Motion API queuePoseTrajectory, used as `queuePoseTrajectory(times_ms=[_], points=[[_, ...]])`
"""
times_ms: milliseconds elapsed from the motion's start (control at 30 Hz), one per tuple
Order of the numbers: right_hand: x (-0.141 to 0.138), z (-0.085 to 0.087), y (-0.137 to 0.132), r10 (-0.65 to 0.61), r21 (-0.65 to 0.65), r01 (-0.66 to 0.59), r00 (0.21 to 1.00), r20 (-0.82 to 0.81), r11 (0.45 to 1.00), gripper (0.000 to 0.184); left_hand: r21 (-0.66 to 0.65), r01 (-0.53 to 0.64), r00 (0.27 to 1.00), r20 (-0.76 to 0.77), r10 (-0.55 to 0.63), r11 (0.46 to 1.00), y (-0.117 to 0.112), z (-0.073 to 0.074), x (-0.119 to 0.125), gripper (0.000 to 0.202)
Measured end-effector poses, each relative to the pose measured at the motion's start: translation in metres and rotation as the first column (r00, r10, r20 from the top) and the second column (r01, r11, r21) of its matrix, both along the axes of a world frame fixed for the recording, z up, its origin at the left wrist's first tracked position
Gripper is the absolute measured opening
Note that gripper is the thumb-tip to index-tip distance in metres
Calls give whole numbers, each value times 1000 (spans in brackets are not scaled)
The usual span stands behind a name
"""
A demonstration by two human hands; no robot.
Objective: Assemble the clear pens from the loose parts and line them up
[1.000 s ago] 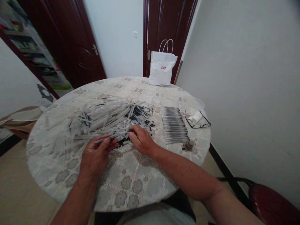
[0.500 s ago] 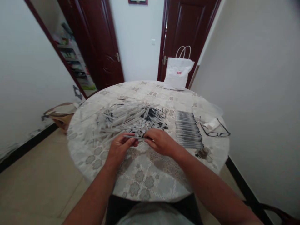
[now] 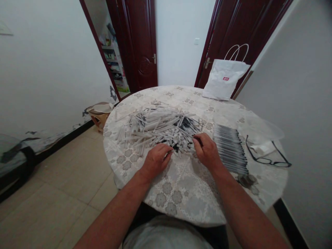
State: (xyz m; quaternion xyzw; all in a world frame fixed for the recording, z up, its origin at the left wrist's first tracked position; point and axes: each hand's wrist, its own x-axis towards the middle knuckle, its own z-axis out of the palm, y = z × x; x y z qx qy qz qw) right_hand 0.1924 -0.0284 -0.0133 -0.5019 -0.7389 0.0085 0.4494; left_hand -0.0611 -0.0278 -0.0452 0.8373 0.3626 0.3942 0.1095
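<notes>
Left grip (image 3: 157,158) and right grip (image 3: 207,148) border the tube pile (image 3: 158,123).

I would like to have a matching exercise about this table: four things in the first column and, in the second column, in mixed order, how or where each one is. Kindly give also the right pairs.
Things
1. White paper bag
2. Eyeglasses
3. Row of pens
4. Pile of pen parts

How or where
A. Lined up neatly, side by side
B. Heaped loosely, in many directions
C. Standing at the far edge of the table
D. Lying with the arms unfolded

Right pairs: 1-C, 2-D, 3-A, 4-B
</notes>
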Motion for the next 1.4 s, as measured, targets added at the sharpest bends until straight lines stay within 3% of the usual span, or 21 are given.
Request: queuePoseTrajectory(times_ms=[133, 333, 533, 767, 967, 1067, 1133, 1200, 1300, 1400], points=[[0, 1, -1, 1, -9, -1, 1000, -2, 1000, 13, 83, 46, 961, -276, -22, 995, -5, -4, 14, 28], [-1, 2, -1, 17, -21, -17, 1000, -11, 1000, 13, 157, 25, 882, -469, 53, 987, 0, -11, 25, 31], [0, 3, -2, 11, -11, -11, 1000, -29, 1000, 13, 145, -16, 887, -454, 81, 989, 2, -10, 29, 29], [1, 5, -2, 8, -7, -8, 1000, -22, 1000, 13, 148, -76, 847, -513, 142, 986, -1, 0, 29, 8], [0, 6, -2, 1, -7, -1, 1000, -28, 1000, 14, 131, -17, 870, -486, 80, 991, 1, -4, 21, 4], [0, 7, -4, -11, -13, 10, 998, -55, 1000, 14, 78, -33, 939, -340, 57, 996, 1, -7, 18, 11], [0, 8, -6, -25, -25, 22, 995, -95, 999, 15, -33, -83, 991, -109, 79, 996, 2, -5, 15, 14], [-1, 9, -8, -33, -43, 27, 990, -141, 999, 16, -220, -124, 968, 186, 167, 968, 6, -1, 11, 18], [-4, 6, -11, -3, -80, -10, 986, -165, 997, 18, -501, -28, 753, 559, 348, 865, 14, 5, 2, 23], [-12, -1, -13, 81, -107, -95, 989, -121, 990, 16, -573, 217, 467, 772, 432, 790, 22, 9, -5, 29]])
